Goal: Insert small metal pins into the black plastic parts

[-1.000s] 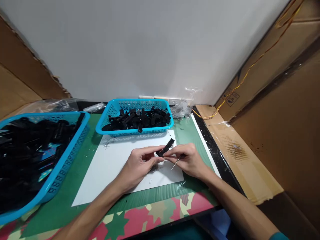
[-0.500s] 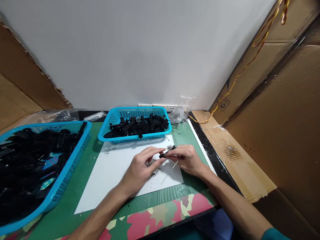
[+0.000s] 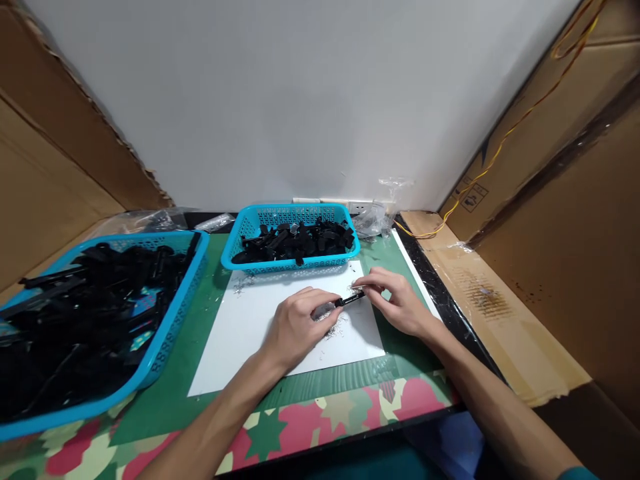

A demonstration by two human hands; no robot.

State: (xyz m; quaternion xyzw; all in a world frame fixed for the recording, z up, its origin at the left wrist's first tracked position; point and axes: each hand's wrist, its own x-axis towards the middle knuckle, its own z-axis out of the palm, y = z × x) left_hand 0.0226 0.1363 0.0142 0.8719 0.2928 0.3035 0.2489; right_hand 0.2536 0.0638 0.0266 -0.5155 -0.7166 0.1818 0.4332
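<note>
A slim black plastic piece (image 3: 351, 299) is held just above a white sheet (image 3: 250, 333). The fingers and thumb of my left hand (image 3: 300, 327) pinch its left end. At its right end my right hand (image 3: 397, 300) is closed, with index finger and thumb at the tip of the piece; their exact contact is partly hidden. Under and beside the piece lies a scatter of small metal bits (image 3: 333, 327), too small to name. More of these bits lie on the sheet near the basket.
A blue basket (image 3: 295, 267) of small black parts stands behind the sheet. A larger blue basket (image 3: 170, 327), heaped with black parts, fills the left. Clear plastic bags (image 3: 373, 220) lie at the back, and cardboard walls (image 3: 550, 247) flank the green mat (image 3: 210, 293).
The view has shifted left. My right hand has moved to the far end of the black piece, which now shows lengthwise. The thin metal rod seen at my right hand no longer shows.
</note>
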